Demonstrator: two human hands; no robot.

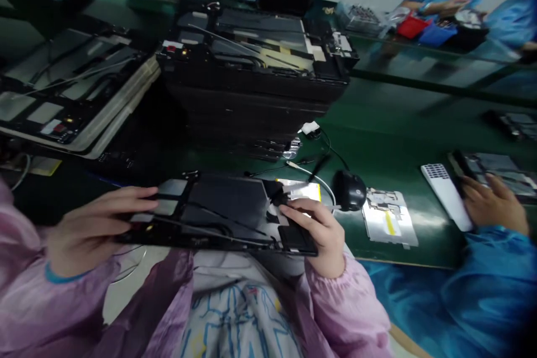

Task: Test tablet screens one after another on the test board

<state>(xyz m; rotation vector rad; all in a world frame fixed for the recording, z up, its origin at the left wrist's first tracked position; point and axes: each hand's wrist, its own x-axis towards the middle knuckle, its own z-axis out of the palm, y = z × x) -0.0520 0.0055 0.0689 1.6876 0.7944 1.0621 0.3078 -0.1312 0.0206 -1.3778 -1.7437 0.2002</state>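
Ideally hold the black panel level, L hand gripping its left end & R hand its right, going easy nr the dark strip

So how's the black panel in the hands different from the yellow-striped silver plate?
Left hand and right hand hold the black panel; the silver plate lies on the table. The panel is mostly dark, the plate shiny. The panel looks longer, the plate shorter. Both look flat.
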